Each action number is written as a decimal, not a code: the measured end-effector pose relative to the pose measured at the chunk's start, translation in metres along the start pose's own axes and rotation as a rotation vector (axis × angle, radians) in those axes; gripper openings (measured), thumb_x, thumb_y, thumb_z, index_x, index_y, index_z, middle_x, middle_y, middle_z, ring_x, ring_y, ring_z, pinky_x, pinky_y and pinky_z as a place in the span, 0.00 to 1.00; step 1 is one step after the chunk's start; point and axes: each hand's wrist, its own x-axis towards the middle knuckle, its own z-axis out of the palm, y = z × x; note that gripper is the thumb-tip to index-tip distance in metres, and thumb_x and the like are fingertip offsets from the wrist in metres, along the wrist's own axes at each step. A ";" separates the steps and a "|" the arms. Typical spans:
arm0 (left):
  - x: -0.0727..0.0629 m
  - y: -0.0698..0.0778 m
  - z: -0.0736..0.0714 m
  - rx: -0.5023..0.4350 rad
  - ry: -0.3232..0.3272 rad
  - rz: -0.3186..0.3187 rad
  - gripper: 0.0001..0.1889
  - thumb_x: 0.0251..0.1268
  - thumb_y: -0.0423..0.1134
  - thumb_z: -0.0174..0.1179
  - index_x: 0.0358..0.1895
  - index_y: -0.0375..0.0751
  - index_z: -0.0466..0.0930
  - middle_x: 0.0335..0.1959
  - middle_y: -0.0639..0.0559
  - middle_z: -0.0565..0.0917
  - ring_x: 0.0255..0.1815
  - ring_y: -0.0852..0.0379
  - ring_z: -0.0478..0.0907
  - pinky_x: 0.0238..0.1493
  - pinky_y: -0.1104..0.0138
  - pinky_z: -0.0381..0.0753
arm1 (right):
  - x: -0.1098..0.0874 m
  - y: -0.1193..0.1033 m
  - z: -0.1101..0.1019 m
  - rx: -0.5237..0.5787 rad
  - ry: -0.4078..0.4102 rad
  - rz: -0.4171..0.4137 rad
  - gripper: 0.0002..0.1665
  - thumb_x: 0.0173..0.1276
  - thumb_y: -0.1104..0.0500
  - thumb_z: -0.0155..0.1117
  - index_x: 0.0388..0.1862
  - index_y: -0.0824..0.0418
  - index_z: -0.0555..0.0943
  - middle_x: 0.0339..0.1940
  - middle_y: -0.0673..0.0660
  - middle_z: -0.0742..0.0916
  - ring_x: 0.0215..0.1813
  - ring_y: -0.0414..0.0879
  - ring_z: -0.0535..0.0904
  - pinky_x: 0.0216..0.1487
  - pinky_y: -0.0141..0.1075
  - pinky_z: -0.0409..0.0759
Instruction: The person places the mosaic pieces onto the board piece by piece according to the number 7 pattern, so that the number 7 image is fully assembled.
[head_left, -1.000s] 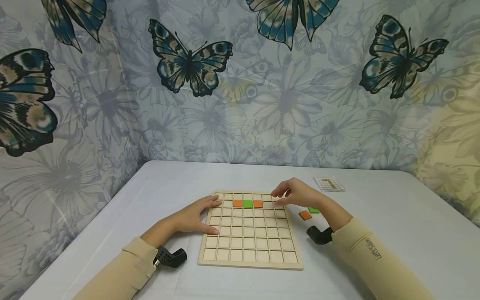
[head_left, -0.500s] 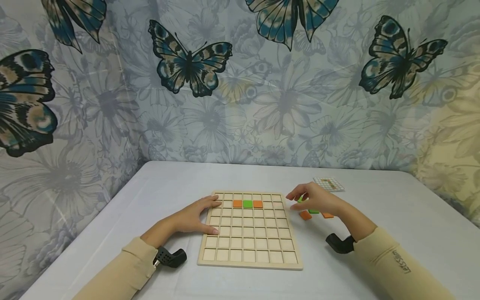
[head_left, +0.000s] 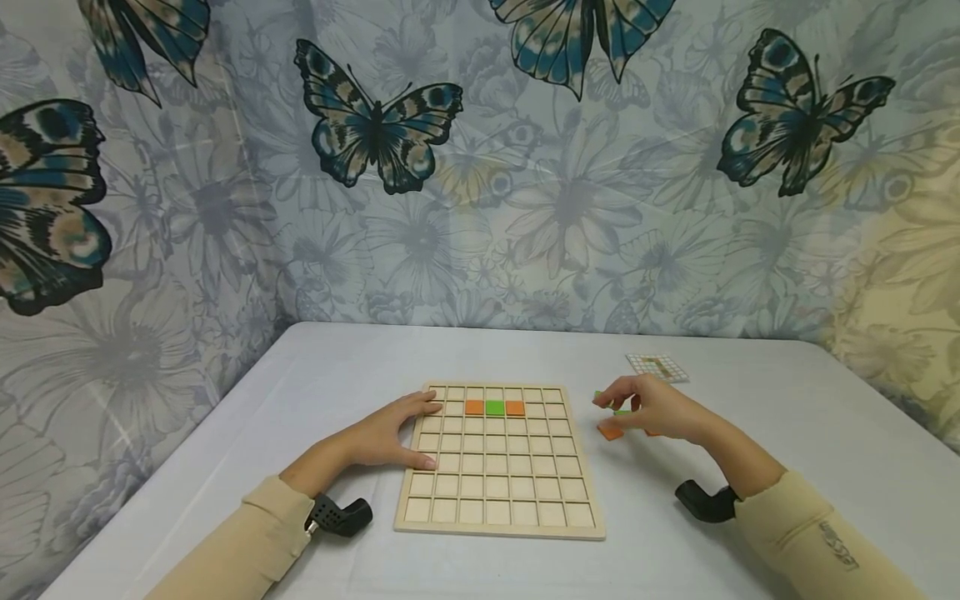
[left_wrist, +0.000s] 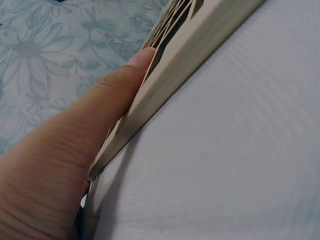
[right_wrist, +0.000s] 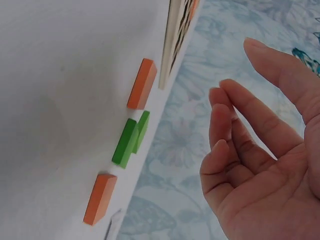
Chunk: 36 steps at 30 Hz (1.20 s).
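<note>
A wooden grid board (head_left: 498,462) lies flat on the table, with two orange tiles (head_left: 475,407) and a green tile (head_left: 495,407) between them in its second row from the far side. On the board's left edge rests my left hand (head_left: 382,432), fingers spread, thumb (left_wrist: 112,90) lying along the rim. My right hand (head_left: 656,406) hovers over the loose tiles right of the board. Its thumb and fingers are apart and hold nothing. Beneath it lie two orange tiles (right_wrist: 142,84) and two green tiles (right_wrist: 125,142), partly hidden by the hand in the head view.
A small gridded card (head_left: 657,367) with a printed pattern lies behind the right hand. The white table (head_left: 360,350) ends at a butterfly-print cloth wall (head_left: 480,233). Black wrist cameras (head_left: 705,502) jut from both sleeves.
My right hand has moved right, from over the board's upper right corner to above the loose tiles. My left hand stays on the board's edge. The tiles on the board look unchanged.
</note>
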 end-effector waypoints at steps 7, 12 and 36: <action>-0.001 -0.001 0.000 -0.001 0.001 -0.001 0.46 0.42 0.59 0.71 0.68 0.51 0.64 0.75 0.51 0.54 0.76 0.43 0.45 0.71 0.43 0.49 | -0.007 0.007 -0.001 0.015 0.017 0.033 0.20 0.58 0.56 0.68 0.48 0.63 0.81 0.41 0.60 0.81 0.32 0.45 0.71 0.24 0.34 0.77; -0.001 -0.001 0.000 -0.004 0.006 0.004 0.46 0.42 0.60 0.71 0.68 0.52 0.63 0.75 0.51 0.54 0.76 0.43 0.46 0.71 0.43 0.49 | -0.010 0.015 -0.005 -0.044 0.061 0.014 0.21 0.56 0.53 0.70 0.47 0.62 0.82 0.41 0.55 0.84 0.37 0.41 0.72 0.31 0.30 0.75; -0.001 0.001 -0.001 0.006 -0.006 -0.009 0.46 0.42 0.60 0.70 0.68 0.51 0.63 0.75 0.51 0.53 0.76 0.45 0.45 0.72 0.44 0.48 | -0.007 0.041 0.003 -0.030 0.095 0.096 0.22 0.55 0.60 0.69 0.48 0.68 0.81 0.40 0.59 0.82 0.38 0.44 0.73 0.26 0.31 0.74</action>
